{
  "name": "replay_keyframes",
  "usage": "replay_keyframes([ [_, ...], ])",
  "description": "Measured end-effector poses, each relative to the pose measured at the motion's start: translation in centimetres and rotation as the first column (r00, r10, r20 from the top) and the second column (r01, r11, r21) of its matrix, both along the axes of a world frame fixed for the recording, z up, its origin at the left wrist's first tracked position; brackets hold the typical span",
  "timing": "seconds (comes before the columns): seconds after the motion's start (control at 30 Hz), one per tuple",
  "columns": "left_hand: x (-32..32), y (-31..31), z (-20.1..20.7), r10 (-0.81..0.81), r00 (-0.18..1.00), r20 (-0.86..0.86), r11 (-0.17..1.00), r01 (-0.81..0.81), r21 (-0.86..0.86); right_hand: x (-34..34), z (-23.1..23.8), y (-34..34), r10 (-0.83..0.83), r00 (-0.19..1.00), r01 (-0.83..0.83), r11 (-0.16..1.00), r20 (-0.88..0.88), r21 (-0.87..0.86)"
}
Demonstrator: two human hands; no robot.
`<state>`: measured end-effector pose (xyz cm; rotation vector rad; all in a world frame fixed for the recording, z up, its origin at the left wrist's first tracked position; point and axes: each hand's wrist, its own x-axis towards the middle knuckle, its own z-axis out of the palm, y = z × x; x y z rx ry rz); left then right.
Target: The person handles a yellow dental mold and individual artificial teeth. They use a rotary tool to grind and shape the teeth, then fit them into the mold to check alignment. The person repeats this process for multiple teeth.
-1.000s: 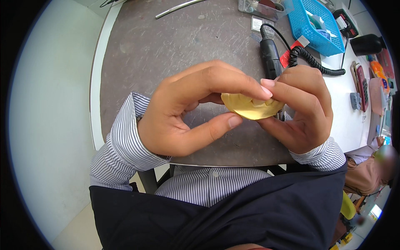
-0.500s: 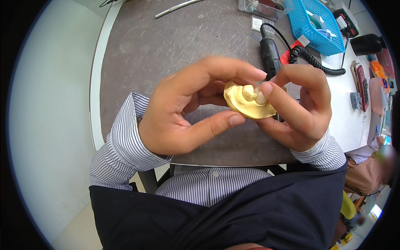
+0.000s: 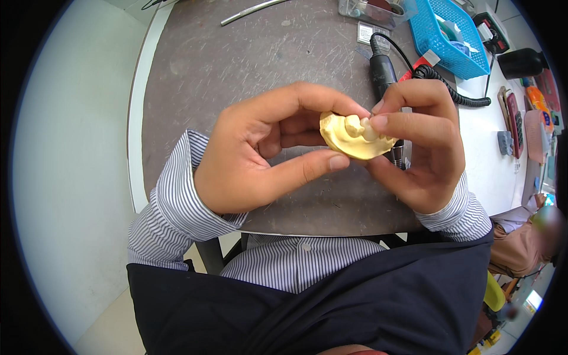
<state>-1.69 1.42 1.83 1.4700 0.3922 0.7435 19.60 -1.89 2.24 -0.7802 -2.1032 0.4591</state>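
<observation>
A yellow plaster dental model (image 3: 350, 145) is held up above the bench between my two hands. My left hand (image 3: 245, 157) grips its left side, thumb along the near edge and index finger at the far edge. One yellow tooth stump stands up from the model, and a whitish tooth crown (image 3: 369, 131) sits right beside it. My right hand (image 3: 427, 145) is closed around the model's right end, with fingertips at the crown and the thumb low by the near edge. Whether those fingertips press on the crown or only on the model is hard to tell.
Behind my right hand lies a black handpiece (image 3: 383, 71) with a coiled cord (image 3: 449, 89). Farther back are a blue basket (image 3: 452, 56) and a clear plastic box (image 3: 370, 13). A metal rod (image 3: 251, 12) rests at the far edge of the scratched brown bench (image 3: 195, 77). Another person (image 3: 526, 236) sits at right.
The model has tilted and risen slightly. My right fingers have shifted, with the index finger now straighter across the crown. My left hand has moved only a little.
</observation>
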Motion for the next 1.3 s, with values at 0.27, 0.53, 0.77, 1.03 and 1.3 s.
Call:
replay_keyframes([
  [0.27, 0.36, -0.19, -0.08, 0.039, 0.999, 0.028, 0.99, -0.034, -0.14, -0.18, -0.23, 0.17, -0.013, 0.999, 0.009, 0.997, -0.052, -0.08],
  [0.53, 0.37, -0.33, -0.23, 0.03, 0.999, 0.033, 0.986, -0.024, -0.168, 0.05, -0.06, 0.03, 0.006, 1.0, -0.007, 0.998, -0.014, -0.061],
  [0.77, 0.27, -0.23, -0.36, 0.018, 0.999, 0.047, 0.998, -0.016, -0.056, -0.16, -0.01, 0.01, -0.023, 0.996, 0.015, 0.995, -0.089, -0.099],
  [1.03, 0.59, -0.58, 0.12, 0.068, 0.996, 0.065, 0.991, -0.06, -0.12, -0.06, -0.3, -0.02, -0.035, 0.999, 0.036, 0.999, -0.034, 0.021],
  [1.3, 0.01, -0.19, -0.1, 0.04, 0.999, -0.022, 0.99, -0.036, 0.134, -0.34, -0.29, -0.35, -0.038, 0.995, 0.038, 0.999, -0.089, -0.007],
])
